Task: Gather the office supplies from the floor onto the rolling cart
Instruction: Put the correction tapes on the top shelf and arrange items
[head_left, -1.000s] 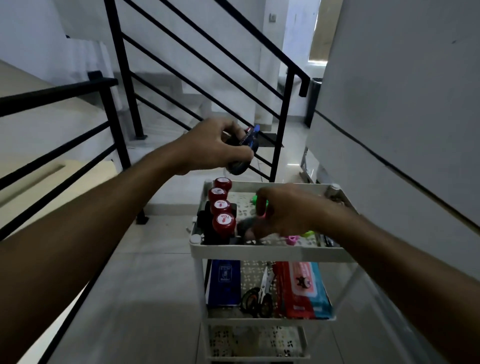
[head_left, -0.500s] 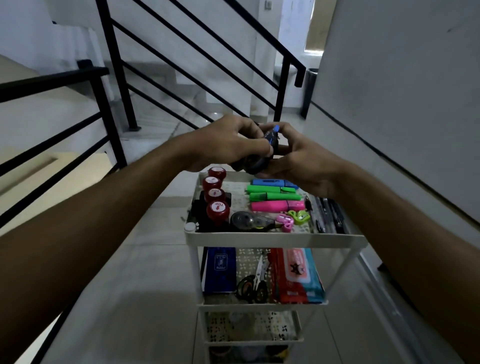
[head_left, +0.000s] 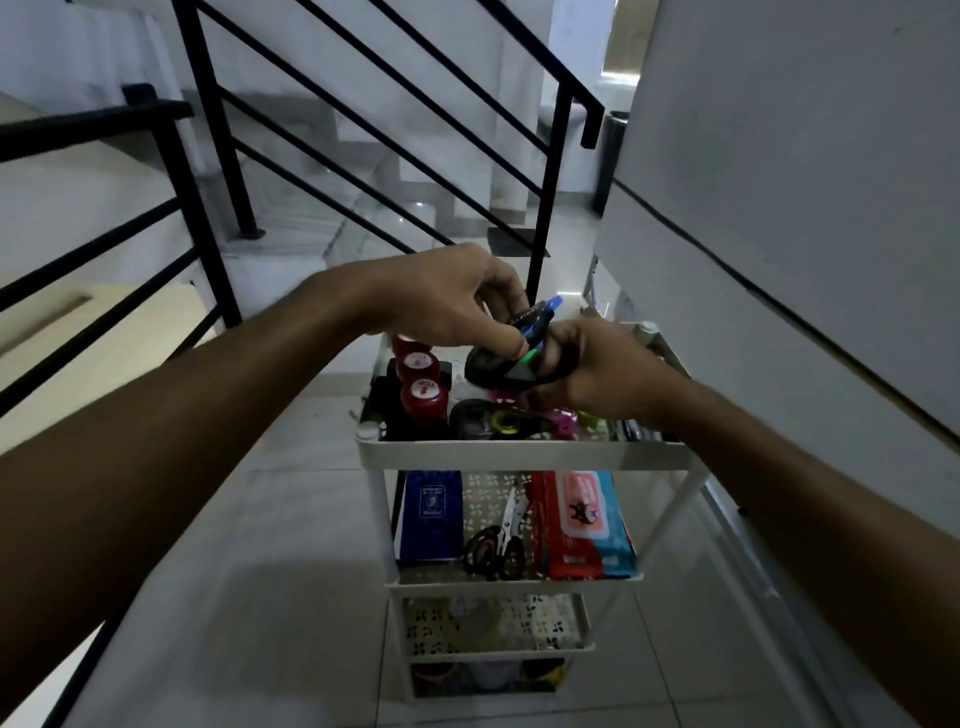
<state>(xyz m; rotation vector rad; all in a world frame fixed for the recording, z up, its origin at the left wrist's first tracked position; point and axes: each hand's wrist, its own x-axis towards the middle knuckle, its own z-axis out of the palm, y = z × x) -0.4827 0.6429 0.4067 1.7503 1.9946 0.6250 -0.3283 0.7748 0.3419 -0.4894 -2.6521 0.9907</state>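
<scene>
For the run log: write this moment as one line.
left hand: holds tape dispenser | right hand: holds it too | place: over cart top tray | not yet set down

Hard to make out between the left hand (head_left: 457, 299) and the right hand (head_left: 597, 371): a dark clutch of small items (head_left: 501, 366) with a blue tip, its middle covered by fingers and its make-up unclear. Hidden under both hands, most of the rolling cart (head_left: 519, 453)'s top tray (only red caps (head_left: 423, 395), a dark round thing and bits of pink and green showing at the near edge). Too dim and small to name, the contents of the lowest shelf (head_left: 488, 675); cut off by the frame's edges, both forearms.
</scene>
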